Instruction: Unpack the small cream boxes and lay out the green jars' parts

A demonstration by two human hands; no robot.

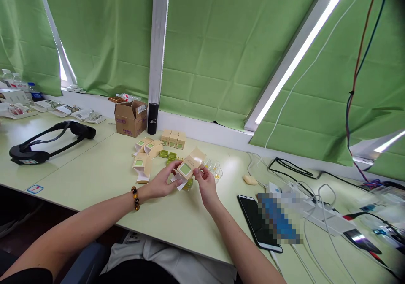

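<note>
Both hands hold a small tan cardboard box (pixel 190 162) with a green window, its flaps unfolded, tilted above the table. My left hand (pixel 164 179) grips its left side, and my right hand (pixel 205 182) pinches the lower right edge. Just under the box shows a small green and clear container (pixel 189 185), partly hidden, so I cannot tell whether it touches the box. Beyond my hands lie green square containers (pixel 167 154) and clear cups with yellow bits (pixel 217 170). Opened tan boxes (pixel 142 164) rest left of them, and a row of three closed tan boxes (pixel 173 138) stands behind.
A brown carton (pixel 130 118) and a black tumbler (pixel 152 118) stand at the back, near the green curtains. On the left lies a black headset (pixel 52 142). To the right are a phone (pixel 259 223), a power strip (pixel 316 212) and tangled cables.
</note>
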